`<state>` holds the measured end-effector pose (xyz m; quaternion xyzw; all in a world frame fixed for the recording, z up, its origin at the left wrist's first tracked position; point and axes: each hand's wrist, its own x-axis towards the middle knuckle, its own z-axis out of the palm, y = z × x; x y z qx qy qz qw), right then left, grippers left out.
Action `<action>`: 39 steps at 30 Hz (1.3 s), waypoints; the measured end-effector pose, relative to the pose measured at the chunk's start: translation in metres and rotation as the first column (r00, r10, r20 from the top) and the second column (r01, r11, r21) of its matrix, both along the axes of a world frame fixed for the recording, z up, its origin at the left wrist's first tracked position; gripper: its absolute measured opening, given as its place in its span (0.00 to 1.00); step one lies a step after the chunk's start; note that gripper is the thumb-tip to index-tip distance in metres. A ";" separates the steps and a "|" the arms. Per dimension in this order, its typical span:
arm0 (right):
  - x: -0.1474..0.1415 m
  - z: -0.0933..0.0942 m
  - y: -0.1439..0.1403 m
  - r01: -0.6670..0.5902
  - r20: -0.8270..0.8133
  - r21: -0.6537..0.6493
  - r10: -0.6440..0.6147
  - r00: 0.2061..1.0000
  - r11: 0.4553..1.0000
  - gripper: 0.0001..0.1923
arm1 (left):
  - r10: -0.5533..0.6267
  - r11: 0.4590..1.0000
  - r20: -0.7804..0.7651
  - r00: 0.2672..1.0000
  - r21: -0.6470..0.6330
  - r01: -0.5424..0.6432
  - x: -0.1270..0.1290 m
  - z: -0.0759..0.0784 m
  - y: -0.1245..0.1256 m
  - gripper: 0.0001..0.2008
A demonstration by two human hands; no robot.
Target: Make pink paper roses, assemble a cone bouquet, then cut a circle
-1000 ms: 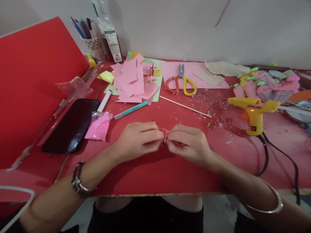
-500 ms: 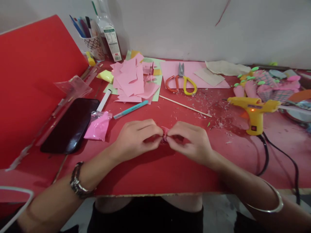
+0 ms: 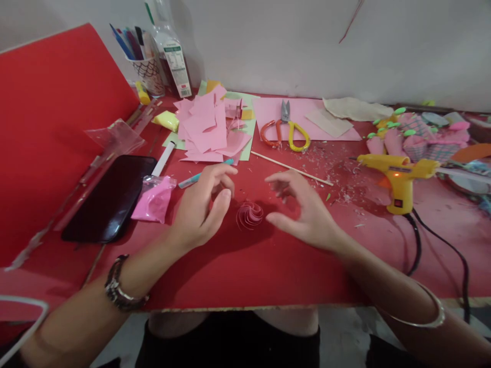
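Pink paper, coiled into a small rose (image 3: 249, 215), lies loose on the red table (image 3: 245, 276) between the two hands, touching neither. The left hand (image 3: 199, 209) and right hand (image 3: 303, 209) hover just beside it, fingers spread and holding nothing. Letting the coil relax evenly looks like the point here, so both hands are best kept near but off it, ready to pinch the base lightly without crushing the spiral; the glue gun (image 3: 399, 179) stands lit to the right.

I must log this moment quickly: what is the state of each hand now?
Left hand: open, holding nothing, beside the small pink rolled paper spiral.
Right hand: open, holding nothing, on the spiral's other side.
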<state>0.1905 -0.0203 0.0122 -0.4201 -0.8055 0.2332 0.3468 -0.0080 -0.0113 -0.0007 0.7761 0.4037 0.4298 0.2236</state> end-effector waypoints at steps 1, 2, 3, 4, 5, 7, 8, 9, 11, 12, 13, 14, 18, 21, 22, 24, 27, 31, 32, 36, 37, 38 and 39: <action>-0.001 -0.001 0.000 -0.025 0.075 -0.036 0.028 0.997 0.999 0.25 | -0.001 1.000 -0.030 1.000 -0.017 0.001 0.000 0.001 0.001 0.11; -0.003 -0.002 0.000 -0.048 0.141 -0.076 0.059 0.988 0.996 0.29 | -0.002 0.999 -0.090 0.996 -0.044 -0.002 0.000 0.002 0.001 0.10; -0.004 -0.004 0.000 -0.070 0.193 -0.113 0.091 0.977 0.991 0.32 | -0.003 0.997 -0.173 0.985 -0.076 -0.010 0.001 0.003 0.001 0.10; -0.005 -0.005 0.000 -0.086 0.231 -0.145 0.118 0.966 0.986 0.33 | -0.004 0.994 -0.262 0.965 -0.110 -0.025 0.002 0.005 0.002 0.09; -0.006 -0.006 -0.001 -0.096 0.257 -0.168 0.137 0.956 0.981 0.32 | -0.005 0.989 -0.342 0.940 -0.139 -0.045 0.003 0.006 0.002 0.09; -0.008 -0.008 -0.001 -0.114 0.292 -0.189 0.166 0.942 0.975 0.30 | -0.016 0.980 -0.427 0.904 -0.187 -0.071 0.005 0.008 0.001 0.10; -0.008 -0.009 -0.002 -0.125 0.305 -0.191 0.180 0.935 0.974 0.29 | -0.031 0.975 -0.426 0.904 -0.213 -0.067 0.006 0.008 0.000 0.10; -0.009 -0.009 -0.002 -0.140 0.316 -0.193 0.197 0.928 0.971 0.28 | -0.052 0.969 -0.409 0.911 -0.241 -0.053 0.007 0.008 0.000 0.10; -0.010 -0.010 -0.003 -0.168 0.330 -0.192 0.225 0.917 0.967 0.27 | -0.095 0.955 -0.361 0.928 -0.296 -0.017 0.008 0.008 0.000 0.11; -0.010 -0.010 -0.004 -0.179 0.332 -0.186 0.233 0.914 0.966 0.26 | -0.106 0.950 -0.338 0.935 -0.311 -0.004 0.008 0.007 -0.001 0.11; -0.011 -0.010 -0.005 -0.187 0.331 -0.176 0.237 0.913 0.966 0.26 | -0.110 0.948 -0.318 0.942 -0.317 0.004 0.008 0.007 -0.001 0.11; -0.011 -0.010 -0.005 -0.195 0.328 -0.162 0.239 0.914 0.967 0.25 | -0.113 0.948 -0.304 0.946 -0.318 0.011 0.008 0.006 -0.001 0.10; -0.011 -0.008 -0.007 -0.226 0.326 -0.071 0.237 0.915 0.972 0.17 | -0.124 0.958 -0.272 0.954 -0.282 0.044 0.007 0.007 -0.002 0.08; -0.010 -0.007 -0.006 -0.228 0.324 0.001 0.215 0.921 0.974 0.13 | -0.115 0.969 -0.247 0.962 -0.243 0.053 0.006 0.008 -0.003 0.06; -0.010 -0.006 -0.006 -0.227 0.324 0.019 0.209 0.923 0.974 0.13 | -0.119 0.970 -0.236 0.965 -0.235 0.062 0.006 0.008 -0.003 0.06; -0.009 -0.006 -0.006 -0.227 0.325 0.043 0.201 0.924 0.973 0.12 | -0.133 0.971 -0.217 0.967 -0.222 0.084 0.005 0.008 -0.004 0.05; -0.009 -0.007 -0.005 -0.221 0.328 0.061 0.190 0.925 0.973 0.12 | -0.137 0.975 -0.208 0.969 -0.198 0.096 0.004 0.007 -0.004 0.05; -0.009 -0.008 -0.006 -0.206 0.317 0.054 0.179 0.931 0.977 0.11 | -0.126 0.983 -0.200 0.972 -0.156 0.095 0.004 0.005 -0.003 0.04; -0.009 -0.007 -0.006 -0.202 0.309 0.041 0.180 0.934 0.979 0.11 | -0.128 0.984 -0.197 0.972 -0.151 0.099 0.004 0.005 -0.003 0.04; -0.011 -0.007 -0.006 -0.185 0.267 -0.020 0.184 0.946 0.982 0.11 | -0.135 0.981 -0.200 0.970 -0.161 0.104 0.004 0.006 -0.003 0.03; -0.011 -0.007 -0.006 -0.183 0.252 -0.028 0.184 0.950 0.983 0.11 | -0.134 0.981 -0.201 0.970 -0.164 0.102 0.004 0.006 -0.003 0.04; -0.011 -0.007 -0.006 -0.182 0.236 -0.032 0.184 0.954 0.983 0.11 | -0.132 0.981 -0.202 0.970 -0.167 0.099 0.005 0.007 -0.003 0.04; -0.011 -0.008 -0.006 -0.184 0.221 -0.031 0.186 0.957 0.982 0.10 | -0.131 0.981 -0.202 0.971 -0.168 0.098 0.005 0.007 -0.003 0.04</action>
